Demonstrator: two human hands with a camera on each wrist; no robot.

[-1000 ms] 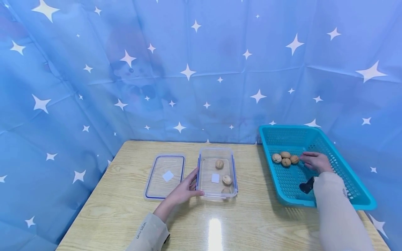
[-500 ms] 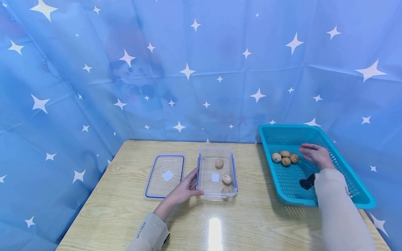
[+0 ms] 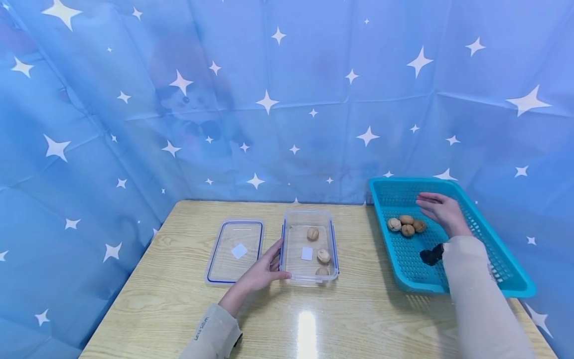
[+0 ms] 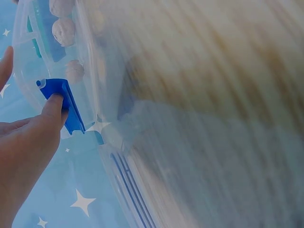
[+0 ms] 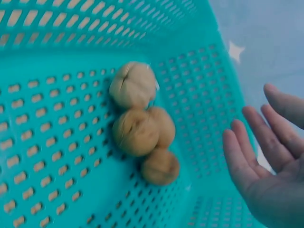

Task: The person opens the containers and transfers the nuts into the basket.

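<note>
Four round tan walnuts (image 3: 407, 230) should suit cupping: empty, outstretched right hand (image 3: 445, 212) over the turquoise plastic basket (image 3: 417, 287), left hand (image 3: 258, 275) touching the clear plastic box (image 3: 296, 238) left of it.

A table (image 3: 260, 319) before a curtain (image 3: 314, 75) bears, left to right, a lid (image 3: 237, 237), a container (image 3: 296, 239) just beside it and, well apart, a basket (image 3: 412, 259). Three walnuts (image 3: 323, 256) sit in the container, two toward its near right corner; four more (image 3: 407, 230) cluster in the basket's left half. A left hand (image 3: 259, 273) touches the container's left side; a right hand (image 3: 441, 212) hovers right of the basket's cluster.
</note>
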